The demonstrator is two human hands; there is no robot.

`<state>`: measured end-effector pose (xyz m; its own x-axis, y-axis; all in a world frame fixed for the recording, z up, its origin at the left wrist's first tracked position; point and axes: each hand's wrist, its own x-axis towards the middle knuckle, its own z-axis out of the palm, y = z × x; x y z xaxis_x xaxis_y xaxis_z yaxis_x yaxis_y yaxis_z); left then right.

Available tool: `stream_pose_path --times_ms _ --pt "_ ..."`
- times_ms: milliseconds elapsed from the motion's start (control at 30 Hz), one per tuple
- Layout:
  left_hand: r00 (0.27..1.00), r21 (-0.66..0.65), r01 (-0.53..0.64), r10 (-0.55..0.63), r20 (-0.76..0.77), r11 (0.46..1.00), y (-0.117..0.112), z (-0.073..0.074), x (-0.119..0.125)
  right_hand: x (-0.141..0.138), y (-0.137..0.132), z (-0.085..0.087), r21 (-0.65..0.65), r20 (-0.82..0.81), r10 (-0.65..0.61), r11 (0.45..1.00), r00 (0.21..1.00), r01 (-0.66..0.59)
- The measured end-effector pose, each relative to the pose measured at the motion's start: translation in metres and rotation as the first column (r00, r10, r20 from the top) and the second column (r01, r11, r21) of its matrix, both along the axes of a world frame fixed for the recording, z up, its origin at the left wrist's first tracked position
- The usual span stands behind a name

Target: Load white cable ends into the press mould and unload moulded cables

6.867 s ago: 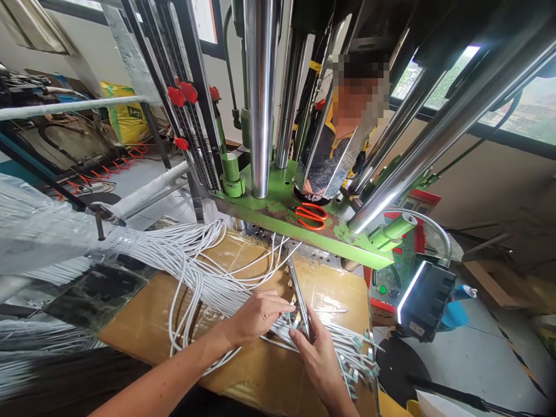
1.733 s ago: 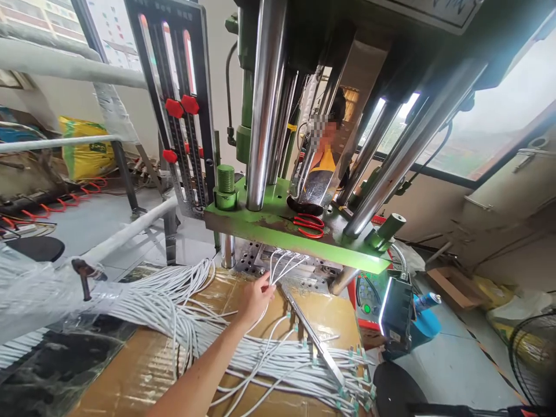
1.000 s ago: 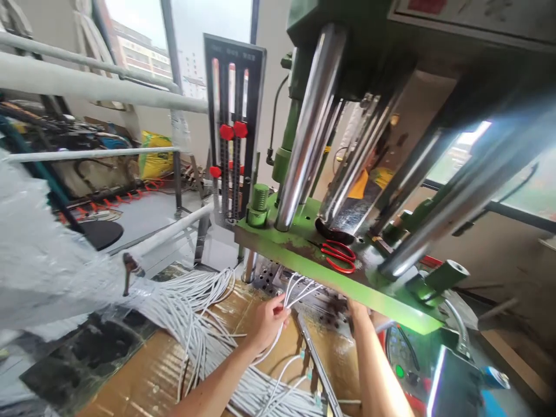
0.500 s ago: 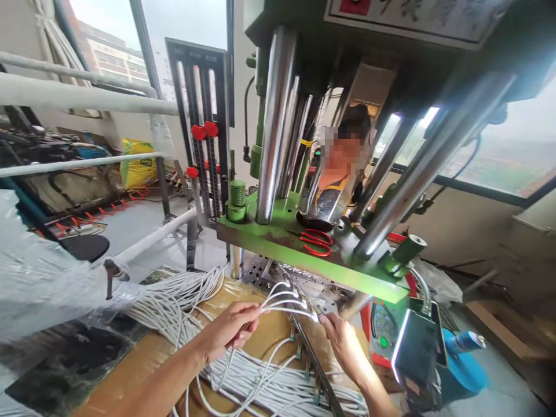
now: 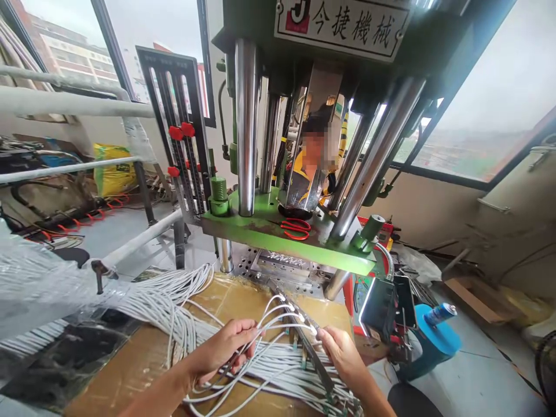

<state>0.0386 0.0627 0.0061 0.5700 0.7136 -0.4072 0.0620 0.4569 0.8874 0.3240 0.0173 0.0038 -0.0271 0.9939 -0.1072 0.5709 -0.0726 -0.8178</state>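
Observation:
My left hand (image 5: pixel 230 350) is closed round several thin white cables (image 5: pixel 270 317), and they arch to the right from its fingers. Their white ends sit in a row along a narrow metal strip (image 5: pixel 292 306). At the strip's near end, the thumb and fingers of my right hand (image 5: pixel 343 354) pinch it. Beneath the strip, a long dark rail (image 5: pixel 316 362) with small greenish clips lies across more cables. A large heap of white cables (image 5: pixel 186 318) spreads over the brown, film-covered table (image 5: pixel 130 370). What the lower fingers of my left hand hold is partly hidden.
A green press (image 5: pixel 282 237) with steel columns stands ahead; red-handled scissors (image 5: pixel 296 227) lie on its plate. Under it is a metal mould (image 5: pixel 284 260). Behind the columns is a person (image 5: pixel 306 165). A control box (image 5: pixel 377 304) and a spray can (image 5: pixel 441 314) stand right.
Both hands and the cable-filled strip have come back from the press, over the dark rail. The view has shifted, and more of the mould under the green plate shows.

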Motion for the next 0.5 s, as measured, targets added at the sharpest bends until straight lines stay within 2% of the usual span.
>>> stream_pose_path --times_ms 167,300,367,433,467,500 --pt "0.999 0.044 0.033 -0.031 -0.043 0.999 -0.002 0.0 0.0 0.002 -0.006 -0.001 0.008 0.01 -0.004 1.0 1.0 0.004" --pt "0.988 0.151 0.125 -0.11 -0.107 0.981 -0.018 0.017 0.004 0.003 -0.011 -0.008 0.106 0.131 -0.035 0.994 0.991 0.021" --pt "0.965 0.191 0.238 -0.21 -0.154 0.952 -0.033 0.026 0.004 0.006 -0.013 -0.02 0.183 0.203 -0.085 0.982 0.975 0.048" --pt "0.952 0.135 0.297 -0.281 -0.124 0.945 -0.047 0.03 -0.002 0.014 -0.014 -0.038 0.245 0.278 -0.145 0.966 0.95 0.076" --pt "0.963 0.079 0.264 -0.258 -0.072 0.961 -0.052 0.03 -0.008 0.02 -0.014 -0.048 0.273 0.319 -0.168 0.959 0.933 0.079" --pt "0.986 0.021 0.165 -0.165 -0.004 0.986 -0.054 0.03 -0.015 0.027 -0.013 -0.058 0.297 0.358 -0.177 0.952 0.917 0.067"
